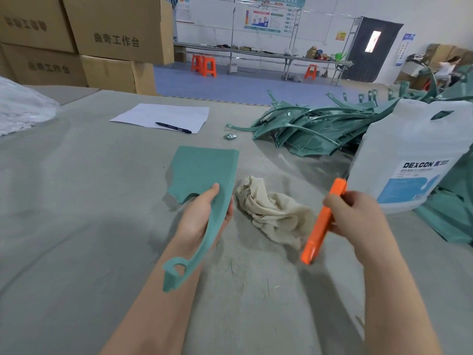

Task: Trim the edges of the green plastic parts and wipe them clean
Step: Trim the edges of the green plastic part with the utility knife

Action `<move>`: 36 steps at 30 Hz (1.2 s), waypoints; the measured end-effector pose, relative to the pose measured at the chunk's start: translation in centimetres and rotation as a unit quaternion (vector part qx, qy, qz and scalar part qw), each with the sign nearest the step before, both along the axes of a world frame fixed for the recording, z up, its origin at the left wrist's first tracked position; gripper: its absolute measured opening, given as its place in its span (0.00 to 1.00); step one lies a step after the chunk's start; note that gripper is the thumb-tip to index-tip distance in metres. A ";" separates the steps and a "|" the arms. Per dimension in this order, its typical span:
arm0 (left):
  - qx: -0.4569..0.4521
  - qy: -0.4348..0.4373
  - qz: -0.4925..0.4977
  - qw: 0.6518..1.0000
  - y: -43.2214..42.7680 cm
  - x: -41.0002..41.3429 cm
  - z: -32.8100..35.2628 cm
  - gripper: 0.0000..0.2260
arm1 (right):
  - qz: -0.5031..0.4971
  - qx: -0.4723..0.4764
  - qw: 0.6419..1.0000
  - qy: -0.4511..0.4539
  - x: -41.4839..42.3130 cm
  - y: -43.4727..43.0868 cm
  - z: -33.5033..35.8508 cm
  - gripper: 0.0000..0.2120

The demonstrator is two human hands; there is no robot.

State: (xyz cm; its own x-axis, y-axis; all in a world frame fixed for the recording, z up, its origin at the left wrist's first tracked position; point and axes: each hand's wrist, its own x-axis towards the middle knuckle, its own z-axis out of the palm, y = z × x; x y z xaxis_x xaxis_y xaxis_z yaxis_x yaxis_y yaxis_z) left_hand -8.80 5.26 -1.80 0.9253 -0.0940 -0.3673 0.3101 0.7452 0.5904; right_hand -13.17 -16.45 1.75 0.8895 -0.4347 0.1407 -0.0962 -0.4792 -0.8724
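Note:
My left hand (198,219) grips a green plastic part (202,172) by its narrow stem, thumb on top; the wide flat end points away from me and a hooked tab hangs near my forearm. My right hand (350,213) holds an orange utility knife (323,221) by its middle, one end angled down toward the table, apart from the part. Between the hands a crumpled beige cloth (271,208) lies on the grey table (76,201).
A heap of green plastic parts (314,126) lies at the back right, with more green parts (450,216) at the right edge. A translucent jug labelled DEXCON (414,155) stands at right. Paper (163,115) with a pen (174,127) lies farther back. Cardboard boxes (110,29) stand behind left.

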 end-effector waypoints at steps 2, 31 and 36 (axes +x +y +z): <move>0.011 -0.004 0.005 1.000 0.1 0.0 -0.1 0.07 | 0.010 0.032 0.996 -0.084 0.3 1.3 1.4 0.11; -0.082 -0.033 0.016 0.996 0.7 -0.1 0.2 0.11 | 0.229 0.252 0.938 -0.057 3.2 8.8 -3.7 0.07; -0.085 -0.021 0.017 0.996 2.0 -0.1 0.5 0.07 | 0.252 0.255 0.932 -0.049 3.4 8.5 -3.5 0.04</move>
